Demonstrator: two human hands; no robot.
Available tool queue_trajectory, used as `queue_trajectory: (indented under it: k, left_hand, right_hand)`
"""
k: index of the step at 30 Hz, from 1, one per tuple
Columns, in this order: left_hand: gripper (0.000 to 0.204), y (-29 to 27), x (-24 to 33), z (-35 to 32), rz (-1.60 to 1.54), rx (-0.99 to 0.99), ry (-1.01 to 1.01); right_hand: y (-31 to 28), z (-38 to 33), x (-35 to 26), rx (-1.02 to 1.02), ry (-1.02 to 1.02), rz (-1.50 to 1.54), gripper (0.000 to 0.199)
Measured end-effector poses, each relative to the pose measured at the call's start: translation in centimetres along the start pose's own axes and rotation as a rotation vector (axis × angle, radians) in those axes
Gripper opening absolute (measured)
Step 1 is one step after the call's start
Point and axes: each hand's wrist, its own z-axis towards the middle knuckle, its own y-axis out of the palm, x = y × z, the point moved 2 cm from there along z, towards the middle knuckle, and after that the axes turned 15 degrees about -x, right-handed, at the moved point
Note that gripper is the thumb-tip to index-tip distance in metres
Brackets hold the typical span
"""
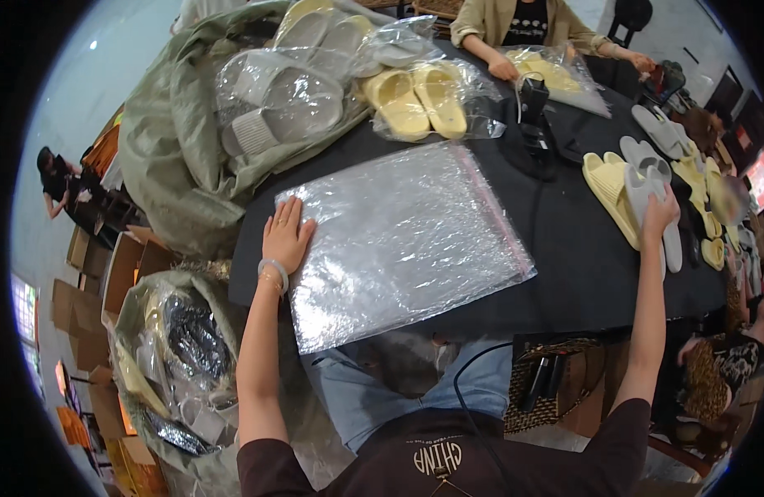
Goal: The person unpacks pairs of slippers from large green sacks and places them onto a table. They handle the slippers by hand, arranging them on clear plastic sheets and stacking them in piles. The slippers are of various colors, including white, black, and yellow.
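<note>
My left hand (286, 238) lies flat with fingers stretched on the left edge of a stack of clear plastic bags (398, 240). A pink strip runs down the bags' right edge, and their near edge hangs past the table's front. Far to the right, my right hand (659, 217) is closed on a grey slipper (637, 190), one of a pair on the table. Part of the slipper is hidden by the fingers. Just left of it rests a pair of yellow slippers (610, 192), and more grey slippers (660, 128) lie behind.
A green woven sack (171, 157) with bagged grey slippers (291, 99) covers the far left of the black table (539, 240). Bagged yellow slippers (419, 99) lie beyond the bags, near a black device (533, 108). A co-worker's hand (504, 68) touches another bag. An open sack (183, 356) stands lower left.
</note>
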Motion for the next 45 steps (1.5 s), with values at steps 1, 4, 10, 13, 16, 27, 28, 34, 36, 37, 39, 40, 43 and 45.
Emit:
queue_trajectory:
  k: [1,4,10,13,16,27,28,34,36,37,39,40,43,45]
  left_hand:
    - [0.059,0.3,-0.4,-0.1,0.002,-0.001,-0.008]
    - [0.059,0.7,-0.1,0.4,-0.009,0.0,0.017]
    - [0.059,0.6,-0.4,0.1,-0.012,0.04,0.027]
    - [0.055,0.2,0.0,0.2,0.008,0.122,0.083]
    - [0.048,-0.2,0.1,0.2,-0.062,0.143,0.124]
    - [0.04,0.0,-1.3,-1.5,-0.371,0.651,0.113]
    - [0.036,-1.0,-1.3,-2.5,-0.478,0.743,0.119]
    - [0.021,0.5,-5.2,-17.2,-0.79,0.985,-0.279]
    - [0.019,3.7,-8.3,-22.2,-0.809,1.013,-0.507]
    - [0.019,4.3,-9.1,-24.4,-0.788,0.98,-0.65]
    - [0.017,6.1,-11.4,-29.0,-0.78,1.011,-0.668]
    - [0.019,7.3,-12.3,-31.1,-0.762,0.975,-0.721]
    - [0.028,10.7,-14.8,-34.8,-1.15,0.849,-0.94]
    - [0.042,11.4,-15.3,-35.0,-1.44,0.584,-1.033]
  right_hand:
    - [-1.0,-1.9,-5.8,-0.12,-0.042,0.231,0.039]
    - [-4.7,-8.0,-19.7,-0.548,-0.061,1.051,0.032]
    - [-5.0,-17.3,-36.4,-1.276,0.072,1.717,0.031]
    - [-2.8,-20.9,-40.8,-1.458,0.26,1.754,0.036]
    - [1.0,-24.0,-42.3,-1.586,0.414,1.662,0.04]
    - [6.1,-27.4,-41.0,-1.574,0.333,1.625,0.029]
    - [6.1,-27.2,-40.9,-1.556,0.329,1.618,0.029]
    - [5.8,-27.4,-41.5,-1.595,0.318,1.646,0.026]
    - [5.9,-27.5,-41.5,-1.596,0.296,1.634,0.025]
    - [6.1,-27.5,-41.2,-1.586,0.293,1.623,0.025]
    - [6.0,-27.4,-41.2,-1.576,0.285,1.621,0.024]
    - [5.8,-27.5,-41.1,-1.576,0.282,1.617,0.024]
    - [5.8,-27.5,-41.2,-1.588,0.289,1.606,0.024]
    - [5.7,-27.5,-41.2,-1.582,0.267,1.601,0.025]
